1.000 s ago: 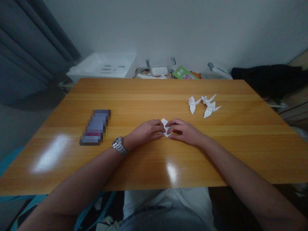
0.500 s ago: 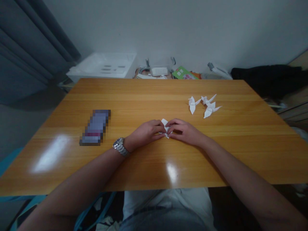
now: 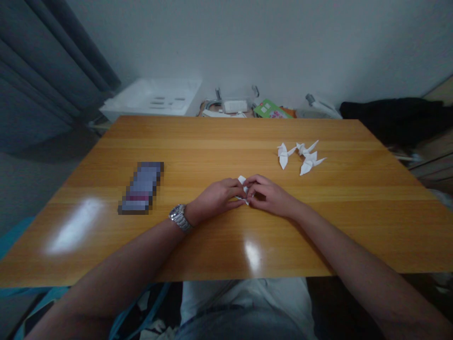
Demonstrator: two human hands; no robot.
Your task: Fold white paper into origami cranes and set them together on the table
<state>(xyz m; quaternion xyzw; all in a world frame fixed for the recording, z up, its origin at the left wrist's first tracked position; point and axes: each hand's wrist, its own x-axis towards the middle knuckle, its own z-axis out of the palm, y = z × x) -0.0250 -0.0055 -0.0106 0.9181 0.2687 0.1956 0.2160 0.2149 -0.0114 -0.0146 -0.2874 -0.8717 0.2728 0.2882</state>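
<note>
A small folded white paper (image 3: 242, 180) lies between my fingertips at the middle of the wooden table (image 3: 198, 156). My left hand (image 3: 221, 194), with a metal watch (image 3: 180, 217) on its wrist, pinches the paper's left side. From the right, my right hand (image 3: 271, 194) pinches the same paper, thumb and fingertips close against the left ones. Much of the paper is hidden by my fingers; only its top corner and a bit of its lower edge show.
Three white paper cranes, one of them a left crane (image 3: 282, 156), stand beyond my right hand. A blurred-out phone (image 3: 141, 188) lies to the left. Behind the table are a white tray (image 3: 152, 97), a green packet (image 3: 271, 109) and cables; dark cloth (image 3: 392, 118) is at the right.
My left hand has shifted slightly right, closer to the right fingertips. Less of the paper shows between my hands. The cranes and phone stay in place.
</note>
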